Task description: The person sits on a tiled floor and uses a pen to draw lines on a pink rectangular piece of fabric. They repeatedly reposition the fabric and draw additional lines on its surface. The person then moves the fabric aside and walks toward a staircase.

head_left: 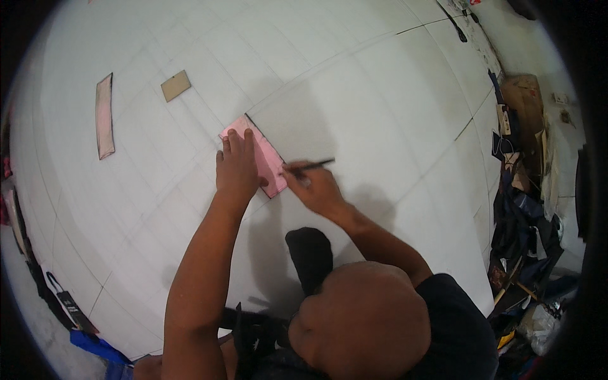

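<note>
Pink card [271, 166] lay flat on white surface [380, 95]. Left hand [235, 166] pressed on it, fingers spread open. Right hand [315, 185] fingers pinched dark pen [310, 166] at card's right edge.

Sheet [380, 82]: broad open room right of and beyond the pink template [266, 158]. Left part: long strip [105, 116], small card [175, 85]. Right edge: heaped clutter [522, 215].

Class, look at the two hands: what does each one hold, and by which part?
The right hand grips a dark pen near its tip end. The left hand grasps nothing; it presses flat on the pink template.
</note>
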